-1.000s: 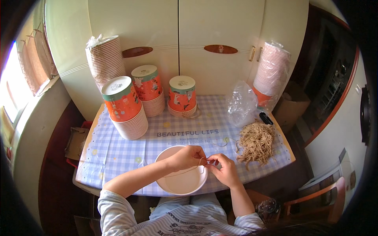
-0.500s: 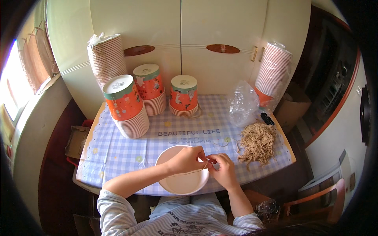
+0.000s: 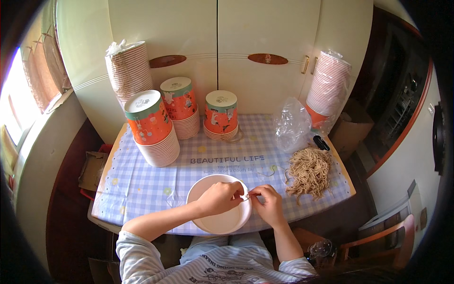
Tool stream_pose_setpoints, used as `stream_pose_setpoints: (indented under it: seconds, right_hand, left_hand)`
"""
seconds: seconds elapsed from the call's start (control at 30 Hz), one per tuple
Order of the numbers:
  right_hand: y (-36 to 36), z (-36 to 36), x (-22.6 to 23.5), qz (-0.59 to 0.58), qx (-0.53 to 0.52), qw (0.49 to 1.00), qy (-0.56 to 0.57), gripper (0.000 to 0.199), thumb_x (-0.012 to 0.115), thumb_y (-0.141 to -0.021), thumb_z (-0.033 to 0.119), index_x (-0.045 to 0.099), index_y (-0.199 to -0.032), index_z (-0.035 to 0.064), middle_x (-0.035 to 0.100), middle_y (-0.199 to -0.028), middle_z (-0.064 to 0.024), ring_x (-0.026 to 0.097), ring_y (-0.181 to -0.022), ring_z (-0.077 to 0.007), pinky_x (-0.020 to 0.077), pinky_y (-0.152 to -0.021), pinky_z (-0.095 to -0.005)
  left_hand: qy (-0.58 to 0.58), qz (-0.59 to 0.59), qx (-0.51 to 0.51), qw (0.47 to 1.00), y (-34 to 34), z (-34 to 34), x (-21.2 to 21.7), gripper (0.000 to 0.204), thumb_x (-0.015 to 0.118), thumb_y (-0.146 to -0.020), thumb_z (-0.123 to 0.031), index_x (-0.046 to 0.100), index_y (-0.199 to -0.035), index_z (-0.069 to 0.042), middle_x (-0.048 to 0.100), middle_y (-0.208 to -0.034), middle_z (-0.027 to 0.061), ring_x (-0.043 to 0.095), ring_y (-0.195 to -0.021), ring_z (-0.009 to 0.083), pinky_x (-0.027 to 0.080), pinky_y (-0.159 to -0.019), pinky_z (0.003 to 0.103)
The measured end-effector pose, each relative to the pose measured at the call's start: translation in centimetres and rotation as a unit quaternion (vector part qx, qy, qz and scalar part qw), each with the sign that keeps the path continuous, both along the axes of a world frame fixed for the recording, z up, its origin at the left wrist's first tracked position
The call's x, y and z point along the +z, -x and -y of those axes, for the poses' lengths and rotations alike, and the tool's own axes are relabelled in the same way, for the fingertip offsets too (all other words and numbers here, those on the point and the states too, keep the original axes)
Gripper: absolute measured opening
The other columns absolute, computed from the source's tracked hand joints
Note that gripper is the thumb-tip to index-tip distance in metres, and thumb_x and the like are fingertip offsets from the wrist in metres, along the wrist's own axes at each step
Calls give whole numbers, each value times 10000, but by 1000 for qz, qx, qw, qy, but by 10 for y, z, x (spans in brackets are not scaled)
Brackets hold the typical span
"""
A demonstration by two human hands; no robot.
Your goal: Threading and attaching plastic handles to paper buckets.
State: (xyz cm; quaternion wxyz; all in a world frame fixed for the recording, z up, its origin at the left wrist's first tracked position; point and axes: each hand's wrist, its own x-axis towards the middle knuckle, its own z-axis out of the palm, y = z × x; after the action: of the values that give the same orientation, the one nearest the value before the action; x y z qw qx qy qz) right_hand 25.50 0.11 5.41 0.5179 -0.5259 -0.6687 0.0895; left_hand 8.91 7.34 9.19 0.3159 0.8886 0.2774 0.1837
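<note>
A white paper tub (image 3: 222, 224) stands at the table's front edge with its mouth toward me. My left hand (image 3: 220, 198) is over the opening, its fingers pinched on a thin tan string (image 3: 246, 197). By the tub's right rim, my right hand (image 3: 268, 202) pinches the same string between thumb and forefinger. Only a short, partly curled piece shows between the fingertips. Whether it passes through the rim is too small to tell. To the right lies a loose heap of tan strings (image 3: 309, 172).
Upside-down stacks of orange and green tubs (image 3: 149, 130) stand at the back left, another short stack (image 3: 221, 113) at back centre. A bagged stack (image 3: 328, 85), a crumpled clear bag (image 3: 292, 125) and a black object (image 3: 321, 143) are on the right. Cabinet doors (image 3: 265, 28) rise behind.
My fingertips have drawn slightly apart, and my left fingers have moved a little left and down. The long strand that hung across the tub's opening no longer shows there.
</note>
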Motion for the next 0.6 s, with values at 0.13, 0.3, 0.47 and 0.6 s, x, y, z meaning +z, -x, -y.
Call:
stream_pose_setpoints:
  seconds: [0.13, 0.3, 0.47, 0.6]
  right_hand:
    - [-1, -1, -3, -15, 14, 1000, 4, 143, 633, -692, -24, 591, -813, 39, 600, -804, -82, 594, -753, -239, 480, -649, -314]
    - [-1, 0, -3, -40, 17, 999, 12, 141, 625, -693, -28, 584, -812, 37, 604, -799, -91, 603, -735, -227, 488, -641, -301]
    - [-3, -1, -7, -61, 23, 998, 21, 137, 627, -696, -23, 578, -812, 31, 607, -790, -93, 610, -726, -215, 486, -644, -291]
    - [-4, -1, -9, -70, 25, 997, 24, 136, 628, -702, -18, 572, -817, 26, 607, -782, -92, 613, -711, -204, 485, -646, -288]
  left_hand:
    - [-24, -47, 1, 999, -5, -2, -3, 194, 590, -755, -202, 610, -904, -80, 647, -772, 100, 625, -698, 278, 500, -647, 372]
    - [-55, -87, -1, 995, -13, -3, -8, 182, 585, -756, -253, 638, -870, -122, 646, -749, 81, 624, -677, 268, 501, -611, 372]
    - [-126, -79, 9, 989, -17, -2, -17, 140, 578, -759, -239, 647, -808, -126, 639, -715, 75, 620, -637, 260, 497, -559, 375]
    - [-147, -52, 16, 988, -16, -2, -15, 126, 564, -757, -212, 646, -791, -122, 632, -686, 83, 617, -619, 262, 494, -546, 376]
